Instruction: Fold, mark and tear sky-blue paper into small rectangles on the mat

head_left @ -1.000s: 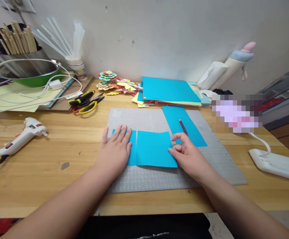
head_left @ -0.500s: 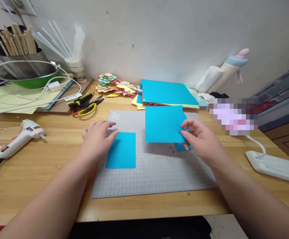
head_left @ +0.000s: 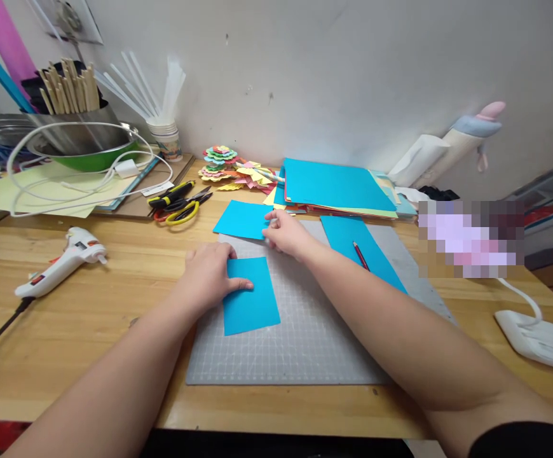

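Note:
My left hand [head_left: 210,275] lies flat on the left edge of a small blue paper rectangle [head_left: 252,298] on the grey cutting mat [head_left: 305,343], fingers stretched out. My right hand [head_left: 286,233] reaches across to the mat's far left corner and pinches the right edge of a larger blue paper piece [head_left: 241,220] that rests there. A third blue sheet [head_left: 353,242] lies on the mat's right side with a red pencil [head_left: 361,256] on it.
A stack of coloured paper [head_left: 338,186] and folded paper flowers [head_left: 219,160] sit at the back. Scissors [head_left: 178,207], a white glue gun [head_left: 60,262] and a cable lie to the left. A white power strip [head_left: 538,334] lies at the right.
My right hand carried the larger blue piece from the mat's middle right over to its far left corner. My left hand settled onto the small blue rectangle.

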### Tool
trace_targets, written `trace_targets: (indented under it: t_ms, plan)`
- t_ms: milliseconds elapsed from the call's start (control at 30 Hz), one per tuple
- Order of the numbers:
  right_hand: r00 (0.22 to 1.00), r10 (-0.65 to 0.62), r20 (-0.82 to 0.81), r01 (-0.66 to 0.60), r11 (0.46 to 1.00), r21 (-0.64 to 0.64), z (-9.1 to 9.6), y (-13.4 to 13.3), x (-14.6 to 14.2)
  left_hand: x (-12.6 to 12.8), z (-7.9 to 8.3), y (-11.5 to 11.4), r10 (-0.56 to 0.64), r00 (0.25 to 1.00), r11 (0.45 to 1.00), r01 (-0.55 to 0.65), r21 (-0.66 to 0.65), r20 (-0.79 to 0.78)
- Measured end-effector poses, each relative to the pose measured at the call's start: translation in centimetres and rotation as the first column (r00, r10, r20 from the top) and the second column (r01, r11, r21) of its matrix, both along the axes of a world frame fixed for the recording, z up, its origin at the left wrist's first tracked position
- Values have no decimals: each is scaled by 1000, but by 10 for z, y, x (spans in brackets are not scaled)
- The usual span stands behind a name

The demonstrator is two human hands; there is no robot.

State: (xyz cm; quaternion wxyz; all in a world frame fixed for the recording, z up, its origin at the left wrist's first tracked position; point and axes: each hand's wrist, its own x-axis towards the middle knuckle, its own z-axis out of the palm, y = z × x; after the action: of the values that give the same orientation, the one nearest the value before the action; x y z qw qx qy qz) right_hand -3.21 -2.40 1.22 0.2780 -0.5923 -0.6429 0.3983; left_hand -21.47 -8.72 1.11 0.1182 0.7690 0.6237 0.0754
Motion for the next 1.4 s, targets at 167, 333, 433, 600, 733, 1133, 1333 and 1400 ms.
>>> trace_targets:
  t_ms: [167, 333, 433, 600, 733, 1133, 1333, 1400]
  plan:
    - [950, 29, 310, -59, 995, 86, 16, -23, 34, 2, 5, 0, 8, 999, 1000, -9, 9, 53]
    - [804, -230, 548, 137, 969, 206, 25, -44, 114, 3, 6, 0, 85, 994, 995, -89, 56, 68]
    - [680, -338, 651, 248, 941, 231, 11, -50, 154, 3, 5, 1, 140, 987, 985, -146, 93, 73]
    - [850, -295, 436, 251, 955, 157, -7, -52, 182, 1, 5, 4, 181, 976, 974, -196, 117, 123]
    - [917, -360, -173, 375, 925, 59, 7, -47, 206, 0, 4, 7, 188, 964, 969, -214, 125, 190]
    - [716, -516, -471, 598, 800, 33, -13, -35, 213, 12, 9, 0, 217, 877, 906, -344, 246, 427]
    - [798, -409, -443, 455, 890, -3, -14, -41, 183, 61, 16, -30, 173, 614, 972, 20, -234, 770]
    - [866, -337, -369, 378, 925, 42, -15, -44, 178, 77, 21, -32, 378, 416, 866, 157, -475, 827]
